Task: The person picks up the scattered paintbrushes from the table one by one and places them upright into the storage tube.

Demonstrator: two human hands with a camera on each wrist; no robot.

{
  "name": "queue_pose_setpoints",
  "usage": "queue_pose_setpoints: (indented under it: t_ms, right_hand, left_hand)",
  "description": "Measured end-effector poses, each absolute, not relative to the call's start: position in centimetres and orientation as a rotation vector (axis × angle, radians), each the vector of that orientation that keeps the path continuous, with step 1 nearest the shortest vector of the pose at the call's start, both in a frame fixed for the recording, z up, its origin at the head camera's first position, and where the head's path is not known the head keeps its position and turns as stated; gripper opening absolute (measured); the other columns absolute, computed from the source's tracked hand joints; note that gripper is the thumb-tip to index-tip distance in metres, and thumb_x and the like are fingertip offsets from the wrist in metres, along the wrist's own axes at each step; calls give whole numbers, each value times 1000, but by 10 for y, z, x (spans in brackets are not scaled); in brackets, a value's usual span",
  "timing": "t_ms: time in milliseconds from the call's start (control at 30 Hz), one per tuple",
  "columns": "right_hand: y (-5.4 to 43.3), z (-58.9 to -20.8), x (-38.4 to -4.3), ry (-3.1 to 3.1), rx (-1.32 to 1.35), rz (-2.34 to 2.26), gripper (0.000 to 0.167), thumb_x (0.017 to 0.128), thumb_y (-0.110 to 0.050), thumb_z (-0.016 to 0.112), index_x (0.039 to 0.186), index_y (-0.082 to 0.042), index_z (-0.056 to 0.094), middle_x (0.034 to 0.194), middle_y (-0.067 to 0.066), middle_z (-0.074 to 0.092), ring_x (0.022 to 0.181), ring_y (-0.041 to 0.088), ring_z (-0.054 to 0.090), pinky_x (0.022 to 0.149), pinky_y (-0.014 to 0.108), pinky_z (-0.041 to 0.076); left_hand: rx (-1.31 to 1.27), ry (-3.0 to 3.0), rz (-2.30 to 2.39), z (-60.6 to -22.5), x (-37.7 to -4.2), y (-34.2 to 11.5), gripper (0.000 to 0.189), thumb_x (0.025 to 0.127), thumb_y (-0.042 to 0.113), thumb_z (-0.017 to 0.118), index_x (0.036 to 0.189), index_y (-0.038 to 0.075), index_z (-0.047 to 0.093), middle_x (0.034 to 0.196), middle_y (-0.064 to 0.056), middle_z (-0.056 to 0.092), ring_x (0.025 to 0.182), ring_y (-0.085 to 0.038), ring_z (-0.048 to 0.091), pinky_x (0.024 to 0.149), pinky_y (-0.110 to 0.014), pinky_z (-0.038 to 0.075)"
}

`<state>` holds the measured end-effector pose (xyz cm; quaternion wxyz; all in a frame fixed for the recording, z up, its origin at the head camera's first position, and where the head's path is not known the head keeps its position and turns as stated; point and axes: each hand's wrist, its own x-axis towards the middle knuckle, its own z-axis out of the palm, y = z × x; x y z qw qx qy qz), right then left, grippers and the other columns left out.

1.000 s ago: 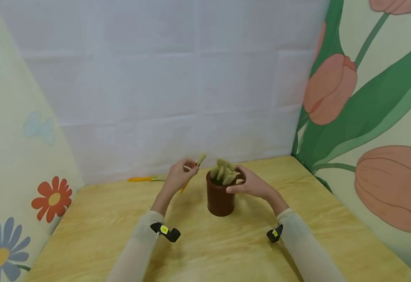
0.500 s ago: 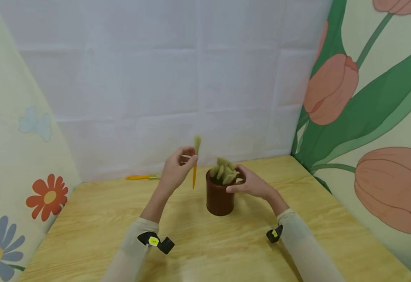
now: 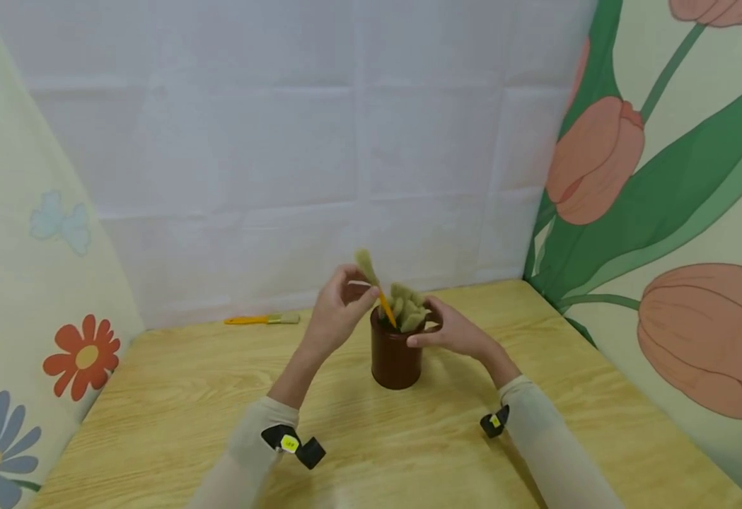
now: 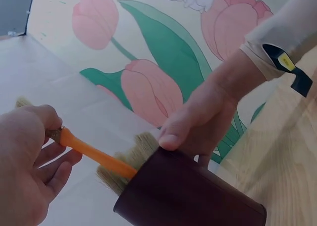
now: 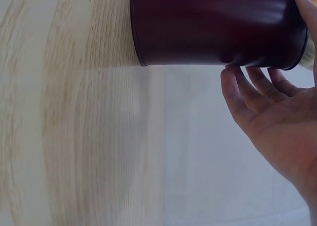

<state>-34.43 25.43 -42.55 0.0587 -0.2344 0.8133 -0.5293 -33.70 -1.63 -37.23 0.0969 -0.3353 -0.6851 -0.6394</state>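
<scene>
My left hand (image 3: 339, 311) pinches a paintbrush (image 3: 386, 305) near its ferrule, bristles up. The tip of its orange handle dips into the mouth of a dark brown cup (image 3: 396, 364). Several brush heads with pale bristles (image 3: 409, 309) stick up from that cup, their handles hidden inside. With thumb at the near rim and fingers along the far side, my right hand (image 3: 456, 330) holds the cup upright on the table. In the left wrist view the orange handle (image 4: 99, 156) slants in beside the bristles. The right wrist view shows fingertips (image 5: 230, 80) against the cup wall.
Another paintbrush (image 3: 261, 319) with an orange handle lies at the back left of the wooden table (image 3: 173, 410). A white sheet (image 3: 250, 177) rises behind the table, and flower-printed panels (image 3: 670, 233) stand at both sides.
My left hand has raised the paintbrush, turned it upright, then carried it right until the handle tip entered the cup. The right hand and the cup have stayed nearly still.
</scene>
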Motion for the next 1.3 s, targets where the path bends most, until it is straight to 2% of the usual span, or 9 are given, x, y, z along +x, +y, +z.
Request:
queue_pose_setpoints:
  t_ms: [267, 367, 467, 633, 933, 1300]
  right_hand:
    - [255, -428, -345, 2460, -729, -1607, 76, 90, -26, 82, 153, -21, 37, 146, 2, 47, 128, 25, 52, 95, 44, 51]
    - [256, -428, -346, 2473, -733, -1602, 76, 90, -27, 82, 152, -21, 37, 145, 2, 47, 127, 24, 52, 94, 43, 51]
    - [256, -429, -347, 2456, -741, -1608, 76, 90, -27, 82, 152, -20, 38, 145, 3, 48, 127, 24, 52, 93, 43, 52]
    - [256, -429, -348, 2439, -749, -1616, 76, 91, -27, 81, 153, -21, 37, 145, 3, 47, 127, 25, 52, 92, 43, 52]
    - [256, -428, -347, 2460, -744, -1600, 77, 91, -28, 81, 154, -21, 36, 148, 1, 44, 130, 24, 48, 97, 45, 49]
    - [256, -427, -347, 2468, -763, -1597, 79, 92, -28, 80, 156, -26, 33, 151, -2, 42, 135, 22, 45, 97, 45, 49]
  left_hand:
    - [-1014, -2094, -1697, -381, -340, -8, 31, 100, 25, 70, 124, 13, 56, 114, -4, 65, 104, -19, 67, 73, -38, 58]
    - [-1029, -2117, -1645, -385, -343, -5, 28, 100, 22, 69, 123, 13, 56, 117, -2, 62, 105, -17, 66, 76, -36, 58]
    - [-1039, -2134, -1587, -389, -346, -4, 27, 99, 18, 69, 122, 10, 57, 118, -3, 61, 106, -17, 66, 83, -37, 56]
    - [-1031, -2184, -1405, -396, -350, -4, 29, 98, 19, 72, 122, 9, 59, 116, -3, 62, 105, -19, 64, 92, -44, 50]
    - [-959, -2276, -1274, -407, -359, -8, 27, 96, 16, 72, 121, 9, 64, 117, -11, 62, 104, -23, 61, 87, -46, 48]
    - [-969, -2433, -1314, -416, -364, -10, 31, 97, 18, 69, 125, 10, 63, 120, -5, 58, 99, -19, 64, 84, -48, 50]
